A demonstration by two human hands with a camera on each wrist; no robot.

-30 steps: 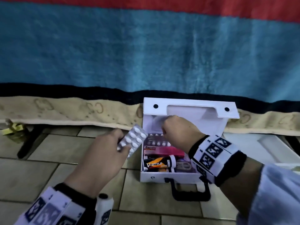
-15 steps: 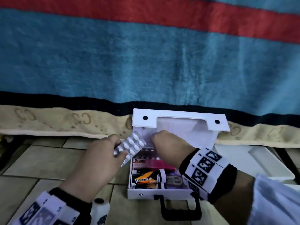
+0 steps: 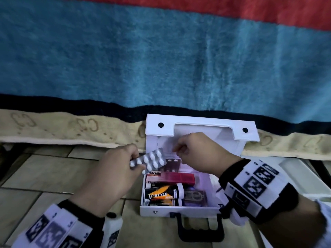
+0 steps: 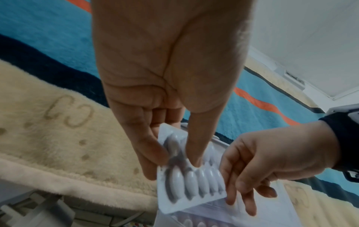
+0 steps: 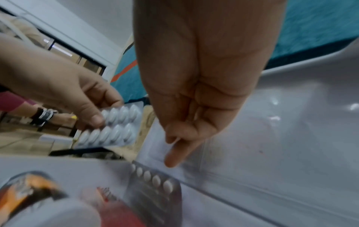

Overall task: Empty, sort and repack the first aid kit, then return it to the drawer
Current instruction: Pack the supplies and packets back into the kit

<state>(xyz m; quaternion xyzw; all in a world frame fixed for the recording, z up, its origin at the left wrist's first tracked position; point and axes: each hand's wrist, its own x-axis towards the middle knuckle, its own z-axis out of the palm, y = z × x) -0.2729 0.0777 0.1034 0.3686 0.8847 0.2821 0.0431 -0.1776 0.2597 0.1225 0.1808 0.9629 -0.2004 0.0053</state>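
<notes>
Left grip: our left hand [image 3: 114,169] pinches a blister pack of white tablets [image 3: 149,160], thumb on top and fingers beneath, just left of the kit.
Right grip: our right hand [image 3: 198,154] hangs over the open kit with fingers loosely curled; we cannot tell whether the fingertips [image 5: 172,159] pinch anything.
Kit: we see the white first aid kit [image 3: 179,211] open on the tiled floor [image 3: 44,176], black handle [image 3: 200,230] toward us, lid [image 3: 202,126] upright against the blanket.
Inside, near to far: an orange-and-black tube [image 3: 163,194], a pink Bacidin box [image 3: 170,178], then a dark blister strip [image 3: 171,165].
Behind: we face a blue, red and beige blanket [image 3: 161,59] hanging to the floor.
</notes>
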